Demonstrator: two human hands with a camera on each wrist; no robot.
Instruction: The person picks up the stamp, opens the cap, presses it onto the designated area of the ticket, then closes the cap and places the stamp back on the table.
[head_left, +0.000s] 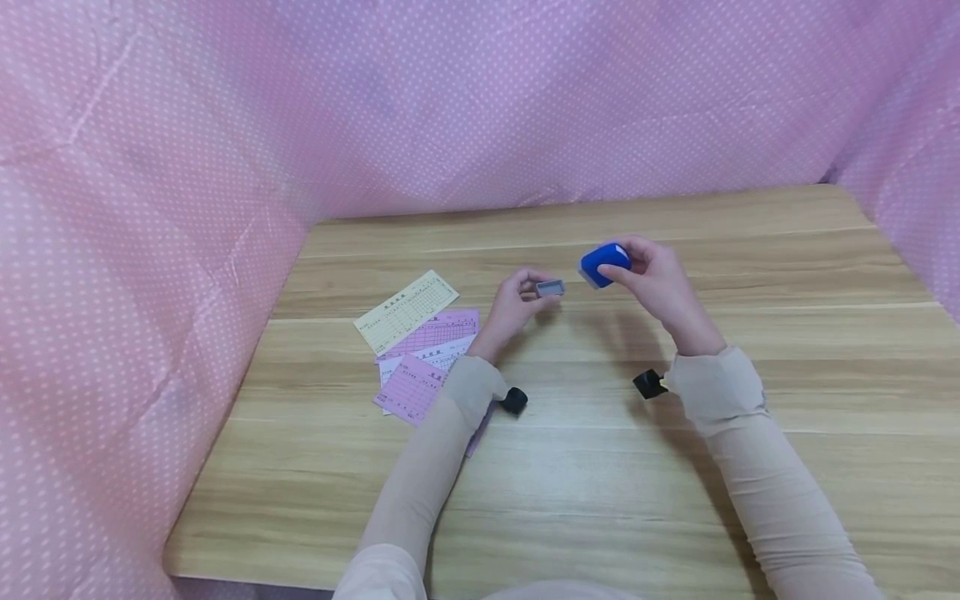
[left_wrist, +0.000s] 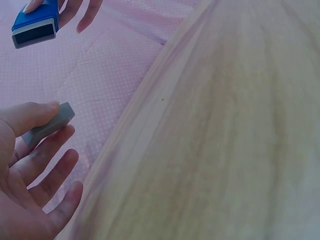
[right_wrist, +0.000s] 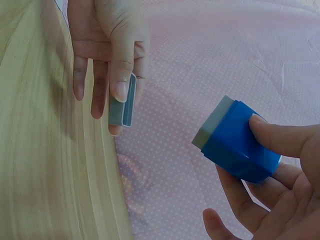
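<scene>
A blue self-inking stamp (head_left: 600, 263) with a grey lower rim is held above the table by my right hand (head_left: 660, 287), thumb on one side and fingers on the other. In the left wrist view the dark underside of the stamp (left_wrist: 34, 35) shows. My left hand (head_left: 517, 304) pinches a small grey stamp cap (head_left: 551, 288) between thumb and index finger; the other fingers are spread. The hollow side of the cap (right_wrist: 129, 107) shows in the right wrist view. Stamp and cap are apart, the cap lying to the left.
Left of my left hand lie overlapping paper slips: a yellow one (head_left: 405, 312), a white one (head_left: 431, 358) and pink ones (head_left: 411, 390), partly hidden by my left arm. The wooden table (head_left: 585, 500) meets a pink dotted curtain (head_left: 525, 108) at its back and left.
</scene>
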